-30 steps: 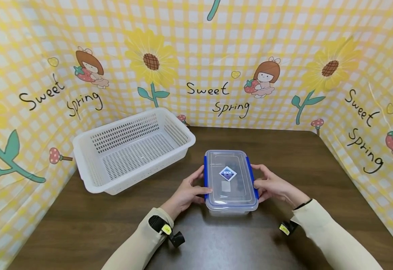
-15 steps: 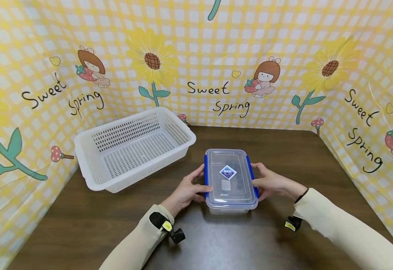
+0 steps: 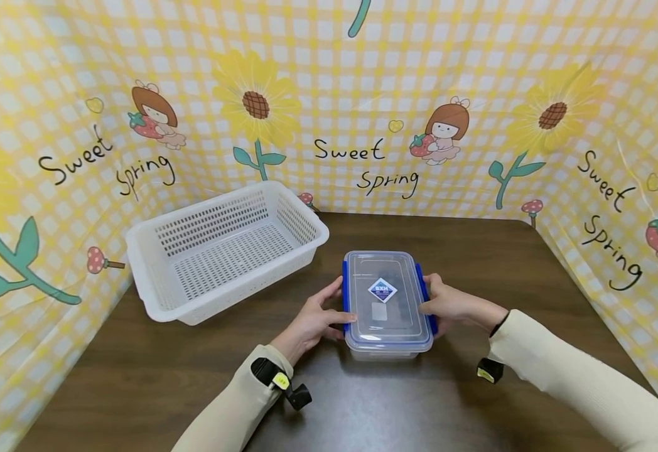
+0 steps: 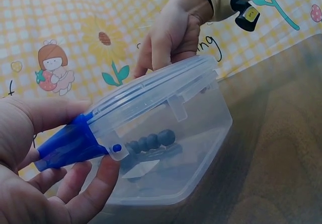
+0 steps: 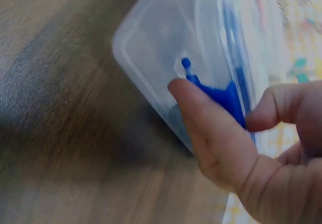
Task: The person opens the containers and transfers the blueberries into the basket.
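Head view: a clear box (image 3: 387,309) with a lid sits on the brown table (image 3: 476,251), just in front of the person, with 1 hand at each long side.
Box place: near the table's middle, right of the white basket (image 3: 224,248) and apart from it.
Left hand (image 3: 313,321): at the box's left side, thumb on the lid edge, fingers curled by the left blue clip (image 3: 345,300).
Right hand (image 3: 449,305): at the right side, thumb up by the right blue clip (image 3: 424,298), fingers below it.
Left wrist view: shows what the head view hides: the left hand (image 4: 35,173) has the left clip (image 4: 70,144) pinched, thumb above and fingers curled under it; the clip stands out from the box wall, hinged at the lid.
Same view, inside the box (image 4: 166,143): a dark ridged object lies on the bottom; what it is I cannot tell.
Same view, far side: the right hand (image 4: 173,30) grips the opposite edge, fingers over the lid.
Right wrist view: blurred, but the right hand (image 5: 251,148) pinches the right clip (image 5: 219,93) between thumb and forefinger, against the box (image 5: 171,48) wall.
Basket: seen in the head view only; slotted walls, nothing in it.
Backdrop (image 3: 363,94): yellow check cloth with sunflowers, on 3 sides.
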### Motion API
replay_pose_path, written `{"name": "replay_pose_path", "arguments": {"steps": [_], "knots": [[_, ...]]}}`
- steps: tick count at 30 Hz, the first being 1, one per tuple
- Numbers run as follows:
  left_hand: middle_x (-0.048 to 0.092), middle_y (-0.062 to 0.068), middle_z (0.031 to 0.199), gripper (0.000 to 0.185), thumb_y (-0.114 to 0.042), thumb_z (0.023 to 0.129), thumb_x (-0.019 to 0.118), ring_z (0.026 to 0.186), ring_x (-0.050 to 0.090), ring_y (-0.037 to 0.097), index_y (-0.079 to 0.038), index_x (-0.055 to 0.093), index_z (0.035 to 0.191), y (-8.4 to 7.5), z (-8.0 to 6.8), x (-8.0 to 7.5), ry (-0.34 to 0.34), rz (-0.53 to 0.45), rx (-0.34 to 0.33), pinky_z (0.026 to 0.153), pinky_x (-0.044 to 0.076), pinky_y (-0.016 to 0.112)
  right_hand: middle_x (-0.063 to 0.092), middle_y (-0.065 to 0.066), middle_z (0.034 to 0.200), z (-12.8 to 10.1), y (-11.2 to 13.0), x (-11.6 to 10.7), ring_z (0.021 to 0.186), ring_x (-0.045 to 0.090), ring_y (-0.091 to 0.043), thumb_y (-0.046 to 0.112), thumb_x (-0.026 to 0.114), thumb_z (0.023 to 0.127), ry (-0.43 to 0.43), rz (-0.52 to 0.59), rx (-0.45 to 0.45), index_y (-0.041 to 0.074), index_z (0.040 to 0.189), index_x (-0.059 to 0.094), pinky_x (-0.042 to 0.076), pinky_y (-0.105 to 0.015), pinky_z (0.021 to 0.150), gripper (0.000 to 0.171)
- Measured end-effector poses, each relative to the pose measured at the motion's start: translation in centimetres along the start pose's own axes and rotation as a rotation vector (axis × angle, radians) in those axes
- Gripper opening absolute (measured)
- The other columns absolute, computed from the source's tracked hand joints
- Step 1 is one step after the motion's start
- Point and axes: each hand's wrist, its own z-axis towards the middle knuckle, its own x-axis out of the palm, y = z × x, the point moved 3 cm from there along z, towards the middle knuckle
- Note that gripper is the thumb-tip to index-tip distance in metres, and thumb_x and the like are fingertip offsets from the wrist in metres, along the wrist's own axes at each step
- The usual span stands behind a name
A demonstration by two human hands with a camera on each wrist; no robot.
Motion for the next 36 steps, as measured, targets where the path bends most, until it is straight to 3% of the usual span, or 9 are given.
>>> {"name": "replay_pose_path", "arguments": {"steps": [5,14,19,26,31,36], "knots": [[0.039,0.018,0.148,0.094,0.007,0.079,0.079,0.081,0.07,0.029,-0.024,0.036,0.156,0.2,0.1,0.0,-0.02,0.002,-0.002,0.062,0.062,0.045,0.065,-0.023,0.101,-0.2,-1.8,-2.0,0.082,0.069,-0.035,-0.008,0.048,0.088,0.091,0.081,-0.05,0.001,0.151,-0.004,0.062,-0.048,0.065,0.082],[0.038,0.018,0.15,0.093,0.005,0.079,0.079,0.086,0.069,0.031,-0.025,0.036,0.156,0.1,0.1,0.0,-0.018,0.003,-0.018,0.068,0.061,0.05,0.07,-0.013,0.092,-0.3,-5.0,-3.2,0.08,0.072,-0.024,-0.008,0.043,0.097,0.178,0.344,-0.093,0.006,0.157,-0.007,0.062,-0.042,0.074,0.08],[0.037,0.017,0.151,0.092,0.005,0.08,0.079,0.091,0.068,0.032,-0.025,0.037,0.155,0.2,0.1,-0.1,-0.022,-0.009,-0.018,0.069,0.061,0.051,0.069,-0.009,0.098,-0.1,-6.2,-2.8,0.085,0.072,-0.023,-0.007,0.043,0.099,0.255,0.451,-0.121,0.003,0.156,-0.006,0.062,-0.041,0.077,0.075],[0.036,0.018,0.151,0.089,0.004,0.081,0.078,0.095,0.064,0.034,-0.025,0.038,0.155,0.5,0.1,-0.1,-0.022,-0.008,-0.009,0.069,0.061,0.052,0.069,-0.008,0.106,0.6,-7.7,-2.0,0.087,0.071,-0.022,-0.005,0.043,0.101,0.275,0.456,-0.11,0.0,0.15,0.007,0.061,-0.036,0.076,0.061],[0.036,0.019,0.15,0.089,0.005,0.082,0.077,0.092,0.066,0.032,-0.024,0.037,0.155,0.4,0.1,0.0,-0.012,-0.011,-0.006,0.068,0.061,0.052,0.069,-0.008,0.106,0.3,-7.6,-2.5,0.09,0.071,-0.023,-0.001,0.045,0.102,0.263,0.441,-0.1,0.0,0.149,0.016,0.061,-0.039,0.081,0.056],[0.036,0.018,0.151,0.089,0.004,0.081,0.078,0.091,0.067,0.032,-0.025,0.038,0.155,0.2,-0.1,-0.2,-0.023,-0.014,-0.028,0.071,0.061,0.053,0.068,-0.01,0.105,-0.3,-6.2,-3.8,0.087,0.07,-0.023,0.003,0.048,0.102,0.182,0.398,-0.09,-0.005,0.151,0.017,0.06,-0.041,0.082,0.059]]}}
